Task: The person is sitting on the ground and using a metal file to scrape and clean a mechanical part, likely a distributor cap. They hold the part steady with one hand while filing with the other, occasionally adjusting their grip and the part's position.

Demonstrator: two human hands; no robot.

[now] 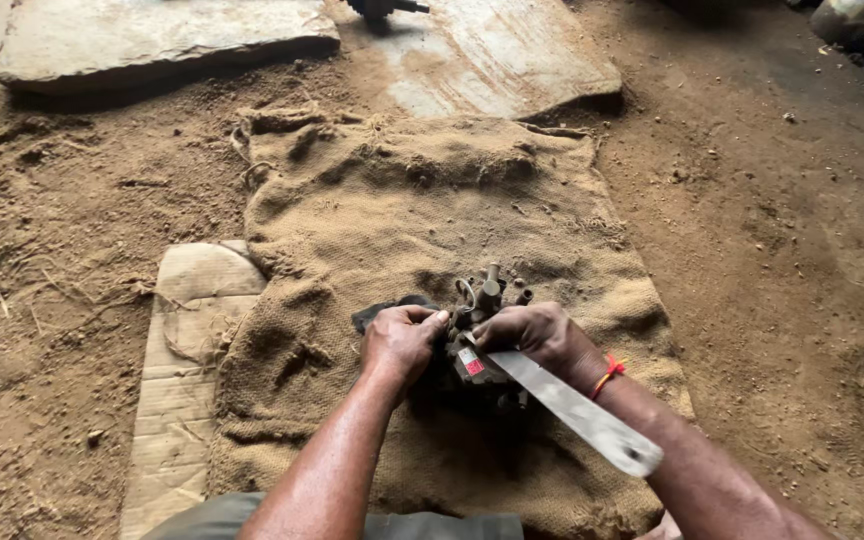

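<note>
A dirty metal engine part (480, 330) with small pipes and fittings on top rests on a burlap sack (402, 210). My left hand (402, 342) grips its left side, next to a dark rag or flap. My right hand (542, 338) holds the part's right side and grips a long flat metal blade (582, 412), which runs from the part back along my forearm. A red thread is tied around my right wrist. A small red and white label shows on the part between my hands.
The sack lies on a sandy dirt floor (62, 300). A flattened piece of cardboard (187, 360) sticks out from under its left side. Two flat stone slabs (152, 40) lie at the top, with a dark metal piece (382, 8) on the edge of one.
</note>
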